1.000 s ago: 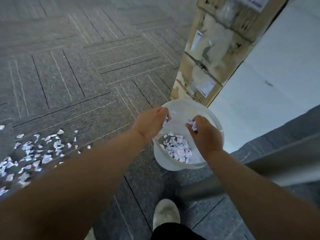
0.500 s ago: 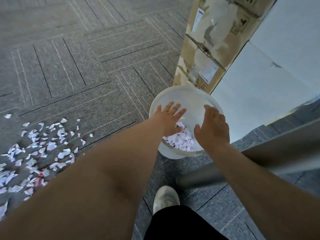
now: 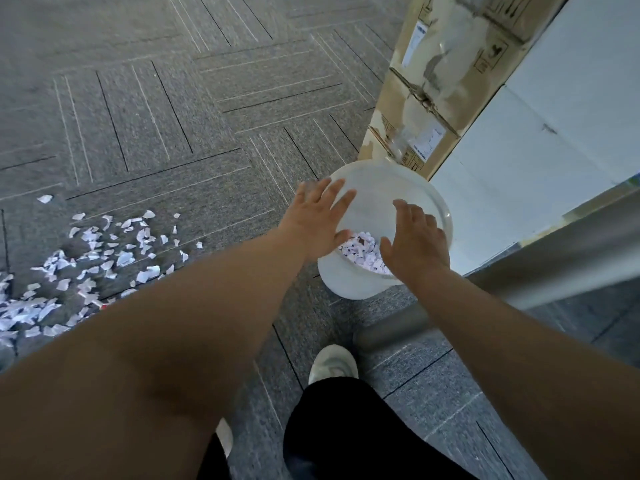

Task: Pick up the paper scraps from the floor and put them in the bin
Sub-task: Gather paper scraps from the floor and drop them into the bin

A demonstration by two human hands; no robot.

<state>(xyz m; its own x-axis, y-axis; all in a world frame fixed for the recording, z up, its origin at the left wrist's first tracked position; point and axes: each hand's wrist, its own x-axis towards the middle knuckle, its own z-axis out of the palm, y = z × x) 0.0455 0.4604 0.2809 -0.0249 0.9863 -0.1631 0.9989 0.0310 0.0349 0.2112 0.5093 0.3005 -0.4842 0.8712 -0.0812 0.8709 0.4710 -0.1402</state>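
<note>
A round white bin [image 3: 349, 284] stands on the grey carpet, with a heap of white paper scraps [image 3: 362, 251] inside it. My left hand [image 3: 317, 220] hovers over the bin's left rim, palm down, fingers spread and holding nothing. My right hand [image 3: 414, 242] hovers over the bin's near right side, also open and empty. A wide scatter of paper scraps [image 3: 86, 265] lies on the floor to the left of my left forearm.
Stacked cardboard boxes [image 3: 436, 81] stand just behind the bin, against a white wall [image 3: 540, 133]. A grey metal rail or table leg [image 3: 391, 329] runs along the right. My white shoe [image 3: 332, 363] and black trouser leg are below the bin.
A second ago both hands were pinched on scraps over the bin. They have opened and the scraps now lie in the bin. The hands stay spread above it.
</note>
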